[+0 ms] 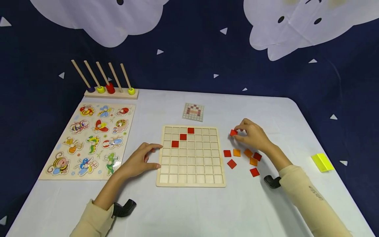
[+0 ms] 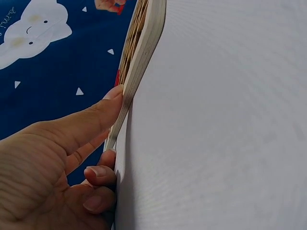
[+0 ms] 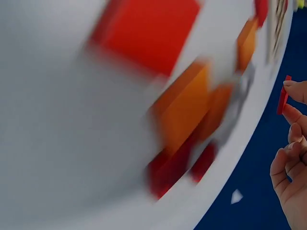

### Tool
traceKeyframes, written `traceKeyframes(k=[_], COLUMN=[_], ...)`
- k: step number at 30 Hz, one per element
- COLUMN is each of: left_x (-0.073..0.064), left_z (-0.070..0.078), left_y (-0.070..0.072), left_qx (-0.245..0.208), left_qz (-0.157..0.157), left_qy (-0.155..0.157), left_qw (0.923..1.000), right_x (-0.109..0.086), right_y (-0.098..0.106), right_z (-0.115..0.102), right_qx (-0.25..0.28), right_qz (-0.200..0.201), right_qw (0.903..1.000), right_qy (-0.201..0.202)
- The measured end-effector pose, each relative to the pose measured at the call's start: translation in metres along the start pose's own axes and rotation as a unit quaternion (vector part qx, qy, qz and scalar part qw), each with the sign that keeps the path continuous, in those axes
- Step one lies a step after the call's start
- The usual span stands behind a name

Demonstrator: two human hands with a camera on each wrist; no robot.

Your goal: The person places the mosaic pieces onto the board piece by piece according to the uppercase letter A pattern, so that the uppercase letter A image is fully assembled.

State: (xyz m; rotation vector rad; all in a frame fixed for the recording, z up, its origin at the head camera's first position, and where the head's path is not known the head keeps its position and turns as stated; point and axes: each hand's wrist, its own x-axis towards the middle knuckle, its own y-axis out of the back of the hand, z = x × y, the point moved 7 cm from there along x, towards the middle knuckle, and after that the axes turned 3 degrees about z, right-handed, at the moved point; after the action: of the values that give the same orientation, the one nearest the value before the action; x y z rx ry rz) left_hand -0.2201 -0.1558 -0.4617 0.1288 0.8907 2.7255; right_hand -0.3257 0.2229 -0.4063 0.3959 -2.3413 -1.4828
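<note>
- Navy cloth [image 1: 189, 65] printed with white clouds and triangles backs my white-covered counter [image 1: 251, 210].
- My left hand [image 1: 139, 161], thumb and finger spread apart, touches the left edge of the wooden grid board [image 1: 190, 161] without gripping it; light pressure should stop sliding.
- My right hand [image 1: 251, 133] pinches a red square tile [image 1: 233, 132], raised off the counter, just right of the board; gripping its edges and squaring it to a cell seems wisest.
</note>
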Motion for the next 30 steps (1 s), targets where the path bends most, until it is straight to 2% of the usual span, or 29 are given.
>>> traceKeyframes(k=[5, 11, 22, 30], left_x=[0.001, 0.001, 0.000, 0.000], left_z=[0.001, 0.002, 0.002, 0.000], left_y=[0.000, 0.000, 0.001, 0.000], left_qx=[0.004, 0.004, 0.006, 0.003], left_qz=[-0.001, 0.000, 0.002, 0.001], left_qy=[-0.001, -0.001, -0.005, -0.003], left_qw=[1.0000, 1.0000, 1.0000, 1.0000], right_x=[0.009, 0.019, 0.029, 0.032], right_y=[-0.008, -0.020, -0.050, -0.077], right_z=[-0.038, -0.075, -0.127, -0.161], right_qx=[0.004, 0.015, 0.028, 0.030], right_qz=[-0.004, -0.017, -0.041, -0.086], right_qw=[0.9989, 0.9960, 0.9881, 0.9822], right_qy=[0.047, 0.086, 0.145, 0.164])
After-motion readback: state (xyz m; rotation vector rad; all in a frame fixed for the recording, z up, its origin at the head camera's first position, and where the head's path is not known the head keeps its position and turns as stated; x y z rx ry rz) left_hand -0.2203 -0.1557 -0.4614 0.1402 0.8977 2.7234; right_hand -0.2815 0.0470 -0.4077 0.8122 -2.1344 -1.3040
